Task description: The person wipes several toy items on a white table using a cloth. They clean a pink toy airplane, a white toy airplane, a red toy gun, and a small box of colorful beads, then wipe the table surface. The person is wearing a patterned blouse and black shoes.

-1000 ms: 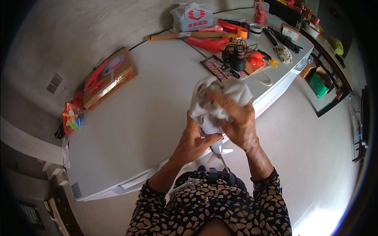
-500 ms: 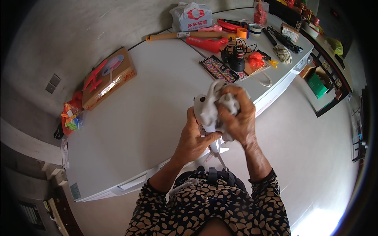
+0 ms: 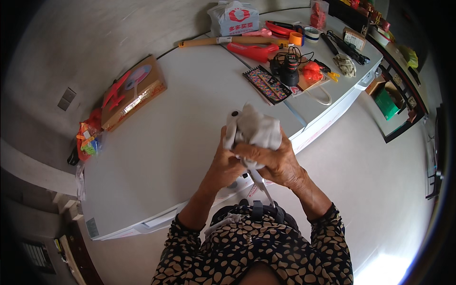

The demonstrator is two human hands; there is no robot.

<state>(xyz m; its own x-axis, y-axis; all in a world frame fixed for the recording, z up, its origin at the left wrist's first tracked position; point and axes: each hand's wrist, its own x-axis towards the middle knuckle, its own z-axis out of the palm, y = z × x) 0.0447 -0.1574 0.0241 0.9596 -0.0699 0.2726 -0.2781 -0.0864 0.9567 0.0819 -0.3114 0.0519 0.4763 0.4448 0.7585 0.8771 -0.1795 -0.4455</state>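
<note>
Out in front of my body, over the near edge of a pale grey worktop (image 3: 175,128), I hold a white object (image 3: 231,127) with a round black spot on its end. Its kind cannot be made out. My left hand (image 3: 224,164) is closed round its lower left side. A crumpled greyish-white cloth (image 3: 262,130) lies over the object, and my right hand (image 3: 279,164) grips this cloth against it, thumb across the front. Cloth and fingers hide most of the object. Below the hands hangs a narrow white strip (image 3: 260,183).
A cardboard box (image 3: 142,92) with a pink item stands at the left. Farther back are a white plastic bag (image 3: 233,19), a patterned spiral notebook (image 3: 267,84), a black corded device (image 3: 288,71), orange tape (image 3: 295,39) and a red tool-shaped item (image 3: 251,51).
My right hand has come down and left with the cloth, close against my left hand. The cloth now covers more of the white object's middle.
</note>
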